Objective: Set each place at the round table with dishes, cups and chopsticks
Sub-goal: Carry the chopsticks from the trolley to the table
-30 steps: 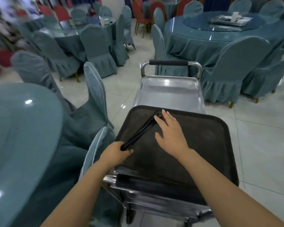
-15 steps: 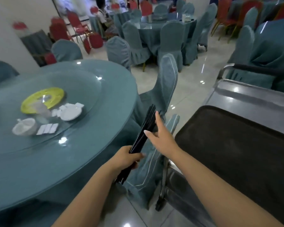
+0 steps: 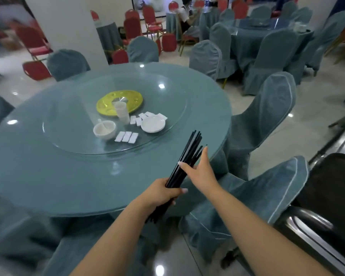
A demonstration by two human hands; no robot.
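Note:
My left hand (image 3: 161, 193) grips the lower part of a bundle of black chopsticks (image 3: 189, 154) that fans out over the near right edge of the round teal table (image 3: 48, 176). My right hand (image 3: 200, 172) lies flat against the right side of the bundle, fingers straight, thumb on the sticks. On the glass turntable (image 3: 78, 116) sit a stack of white cups (image 3: 122, 112), a white bowl with a spoon (image 3: 104, 130), a stack of white plates (image 3: 153, 124), several small white rests (image 3: 126, 136) and a yellow ring (image 3: 120, 102).
Teal-covered chairs (image 3: 263, 124) stand close around the table, two at my right. A metal cart with a dark tray (image 3: 335, 188) is at the far right. More tables and red chairs (image 3: 151, 20) fill the room behind, beside a white pillar (image 3: 68, 26).
My view swung left from the cart to the round table. Both hands lifted the chopstick bundle off the dark tray and carried it over the table edge.

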